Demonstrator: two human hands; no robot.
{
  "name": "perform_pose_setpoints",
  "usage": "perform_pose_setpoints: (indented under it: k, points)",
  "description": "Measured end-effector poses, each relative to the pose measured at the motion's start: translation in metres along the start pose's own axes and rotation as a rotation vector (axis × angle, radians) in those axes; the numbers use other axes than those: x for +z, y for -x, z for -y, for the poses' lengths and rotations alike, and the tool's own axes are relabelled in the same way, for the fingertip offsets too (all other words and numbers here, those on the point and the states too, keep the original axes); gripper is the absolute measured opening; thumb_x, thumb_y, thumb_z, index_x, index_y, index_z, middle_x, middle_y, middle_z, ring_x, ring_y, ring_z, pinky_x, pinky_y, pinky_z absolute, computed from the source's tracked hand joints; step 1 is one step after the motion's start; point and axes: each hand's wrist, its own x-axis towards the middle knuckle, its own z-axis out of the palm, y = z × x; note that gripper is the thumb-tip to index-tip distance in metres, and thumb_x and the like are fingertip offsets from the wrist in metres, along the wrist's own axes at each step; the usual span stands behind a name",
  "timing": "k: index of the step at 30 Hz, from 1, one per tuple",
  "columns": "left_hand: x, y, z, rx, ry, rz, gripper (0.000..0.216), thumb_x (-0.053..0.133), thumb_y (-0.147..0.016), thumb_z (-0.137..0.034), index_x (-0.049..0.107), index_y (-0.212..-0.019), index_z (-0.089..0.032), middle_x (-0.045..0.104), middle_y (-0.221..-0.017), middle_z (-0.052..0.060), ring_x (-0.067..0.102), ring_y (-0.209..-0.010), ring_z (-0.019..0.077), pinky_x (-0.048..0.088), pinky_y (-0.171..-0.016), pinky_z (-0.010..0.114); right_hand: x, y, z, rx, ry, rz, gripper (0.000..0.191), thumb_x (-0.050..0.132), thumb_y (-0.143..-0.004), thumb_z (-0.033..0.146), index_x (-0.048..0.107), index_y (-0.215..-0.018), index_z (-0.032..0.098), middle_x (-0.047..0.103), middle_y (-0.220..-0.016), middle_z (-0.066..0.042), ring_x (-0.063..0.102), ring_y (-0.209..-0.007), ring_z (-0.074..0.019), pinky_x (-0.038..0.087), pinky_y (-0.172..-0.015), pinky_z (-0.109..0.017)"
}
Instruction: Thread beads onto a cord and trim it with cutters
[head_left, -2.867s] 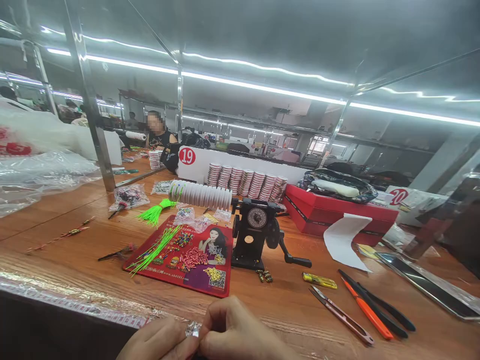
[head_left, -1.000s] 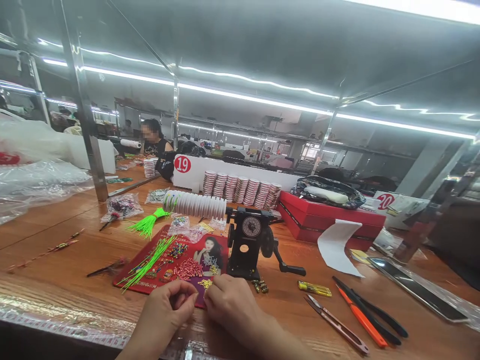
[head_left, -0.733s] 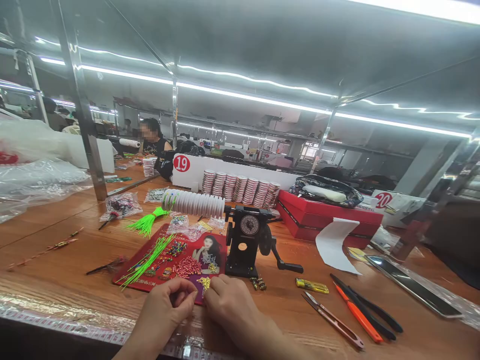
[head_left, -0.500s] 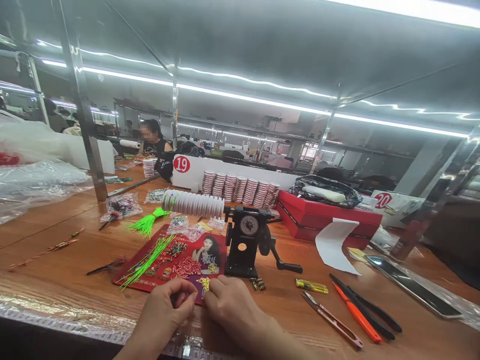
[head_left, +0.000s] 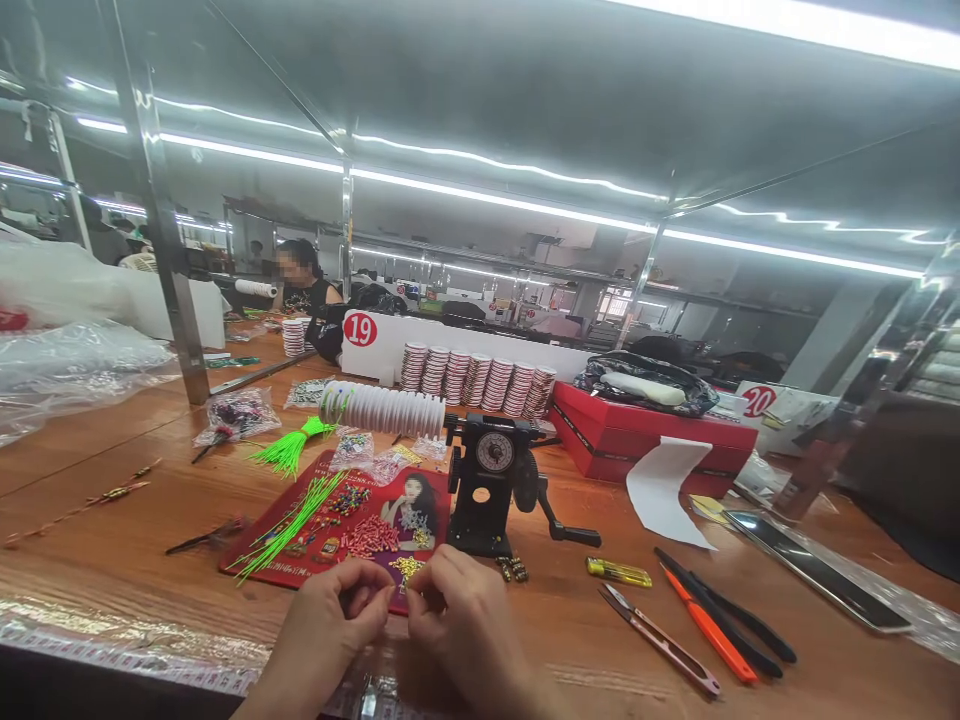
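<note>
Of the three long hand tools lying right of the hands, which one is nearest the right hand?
The thin metal snips. They lie closest to the right hand; the orange tool and the black tool sit farther right.

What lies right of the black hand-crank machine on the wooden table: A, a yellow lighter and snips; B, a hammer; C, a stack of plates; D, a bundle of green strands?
A: the yellow lighter and snips lie right of the black hand-crank machine.
</note>
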Motion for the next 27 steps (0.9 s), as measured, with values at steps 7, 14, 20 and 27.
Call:
perform_pose_setpoints:
  k: [7,14,20,27]
  points:
    - [0.001,-0.002,0.002,0.003,0.004,0.010,0.025,0.063,-0.059,-0.042,0.062,-0.057,-0.018,0.034,-0.045,-0.008,0.032,-0.046,0.0115,0.029,-0.044,0.023,0.008,0.004,-0.002,0.042,-0.194,-0.063,0.015,0.052,-0.062,0.004,0.055,-0.061,0.018,0.056,-0.061,0.003,0.054,-0.056,-0.0112,0.031,-0.051,-0.021]
    - [0.001,-0.002,0.003,-0.003,-0.009,0.010,0.026,0.061,-0.060,-0.045,0.062,-0.060,-0.019,0.033,-0.047,-0.008,0.033,-0.046,0.0123,0.029,-0.045,0.024,0.007,0.004,-0.003,0.092,-0.259,-0.038,0.014,0.053,-0.062,0.004,0.056,-0.062,0.018,0.057,-0.062,0.004,0.055,-0.055,-0.0104,0.032,-0.050,-0.018]
    - [0.001,-0.002,0.003,0.008,-0.033,0.010,0.023,0.059,-0.061,-0.041,0.062,-0.059,-0.019,0.032,-0.047,-0.008,0.032,-0.046,0.0123,0.028,-0.045,0.024,0.006,0.003,-0.003,0.139,-0.297,-0.024,0.014,0.054,-0.063,0.004,0.057,-0.063,0.018,0.057,-0.062,0.004,0.054,-0.055,-0.0105,0.033,-0.051,-0.018]
    - [0.001,-0.001,0.004,0.032,-0.062,0.010,0.019,0.058,-0.062,-0.038,0.061,-0.058,-0.019,0.033,-0.046,-0.008,0.033,-0.046,0.0125,0.029,-0.046,0.024,0.011,0.007,-0.002,0.161,-0.283,0.008,0.018,0.060,-0.060,-0.002,0.058,-0.063,0.016,0.058,-0.062,0.003,0.055,-0.055,-0.0110,0.032,-0.050,-0.017]
